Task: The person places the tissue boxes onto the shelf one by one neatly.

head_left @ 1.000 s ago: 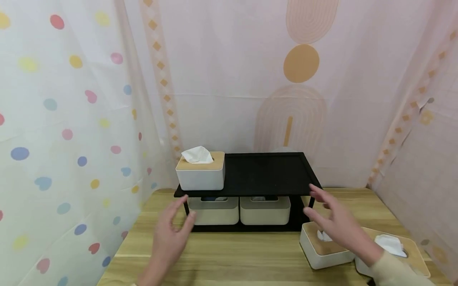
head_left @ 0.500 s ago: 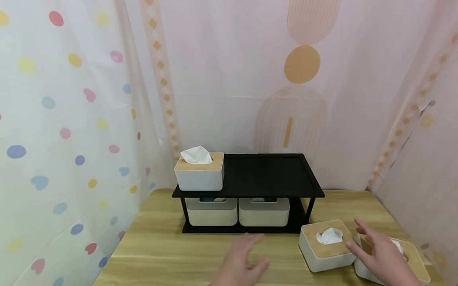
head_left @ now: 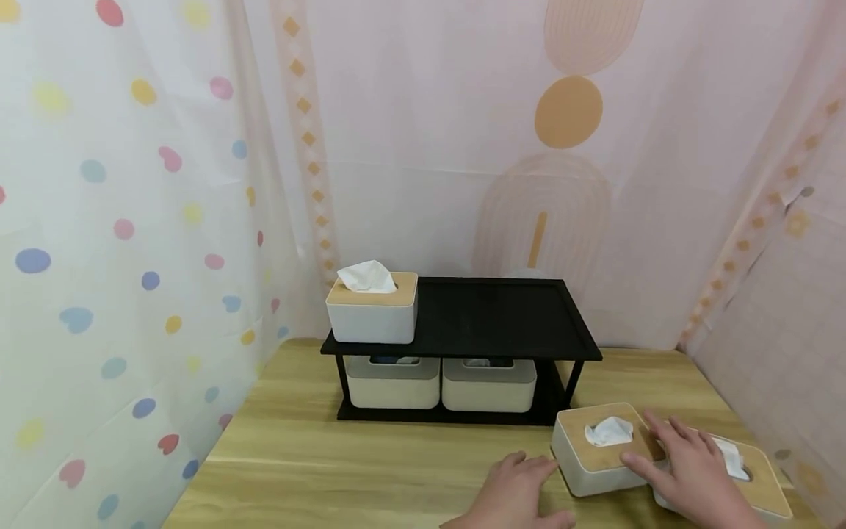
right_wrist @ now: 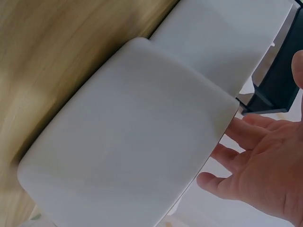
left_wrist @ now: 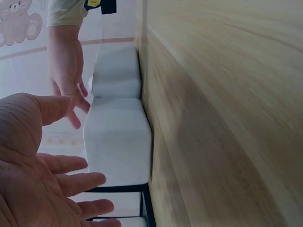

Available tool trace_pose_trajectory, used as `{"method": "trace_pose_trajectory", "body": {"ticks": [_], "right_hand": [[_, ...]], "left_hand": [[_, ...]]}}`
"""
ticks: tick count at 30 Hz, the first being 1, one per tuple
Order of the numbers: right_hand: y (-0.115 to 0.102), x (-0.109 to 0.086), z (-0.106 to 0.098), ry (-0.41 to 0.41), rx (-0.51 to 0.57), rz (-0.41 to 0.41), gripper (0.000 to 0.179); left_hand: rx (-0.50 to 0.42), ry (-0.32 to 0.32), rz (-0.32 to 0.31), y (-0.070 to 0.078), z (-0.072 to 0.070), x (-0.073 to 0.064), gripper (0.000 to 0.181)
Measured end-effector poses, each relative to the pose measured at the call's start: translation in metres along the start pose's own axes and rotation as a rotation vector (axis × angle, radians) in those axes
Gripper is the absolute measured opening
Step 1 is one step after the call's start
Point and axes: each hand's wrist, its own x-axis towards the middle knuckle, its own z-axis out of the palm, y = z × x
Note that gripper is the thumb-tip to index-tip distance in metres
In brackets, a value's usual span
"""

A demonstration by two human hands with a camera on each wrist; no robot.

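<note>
A white tissue box with a wooden lid (head_left: 608, 457) stands on the table at the front right, a tissue poking from its slot. A second such tissue box (head_left: 765, 491) sits against its right side. My left hand (head_left: 512, 491) is just left of the first box, fingers spread toward its side wall; the left wrist view shows the palm facing that white wall (left_wrist: 118, 139). Over the seam between the boxes lies my right hand (head_left: 694, 466), its fingertips at the first box's right edge. In the right wrist view its fingers (right_wrist: 227, 158) are extended along the lid side.
Behind stands a black two-tier rack (head_left: 496, 316). On its top left is another tissue box (head_left: 371, 322); two more, one left (head_left: 394, 393) and one right (head_left: 489, 395), fill much of the lower tier. Patterned curtains (head_left: 423, 206) enclose the wooden table (head_left: 344, 470).
My left hand has moved from the rack's left front across to the first box's left side. My right hand has come down from the rack's right corner onto the boxes, which stay put.
</note>
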Motion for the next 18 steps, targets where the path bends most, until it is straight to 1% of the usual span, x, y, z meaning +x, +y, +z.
{"method": "trace_pose_trajectory", "body": {"ticks": [3,5,8,9,11,14,16,18], "right_hand": [[-0.003,-0.003,0.001,-0.002,0.027,-0.014,0.084],[-0.008,-0.004,0.003,-0.007,0.067,-0.029,0.082],[-0.016,-0.007,0.008,-0.017,0.129,-0.060,0.078],[-0.020,-0.008,0.009,-0.013,0.147,-0.073,0.077],[-0.027,-0.010,0.012,-0.011,0.178,-0.108,0.076],[-0.042,-0.010,0.013,-0.083,0.268,-0.129,0.078],[-0.052,-0.008,0.014,-0.153,0.328,-0.116,0.079],[-0.063,-0.006,0.016,-0.229,0.411,-0.091,0.080]], "left_hand": [[-0.009,-0.013,-0.037,0.003,0.002,0.004,0.062],[-0.029,-0.022,-0.066,0.002,0.001,0.003,0.062],[-0.085,-0.029,-0.106,-0.003,-0.002,-0.002,0.064],[-0.118,-0.031,-0.123,-0.004,-0.004,-0.005,0.064],[-0.177,-0.023,-0.138,-0.009,-0.008,-0.010,0.067],[-0.224,0.015,-0.142,-0.021,-0.017,-0.021,0.069],[-0.232,0.047,-0.138,-0.032,-0.023,-0.031,0.070],[-0.244,0.074,-0.148,-0.045,-0.029,-0.041,0.071]]}}
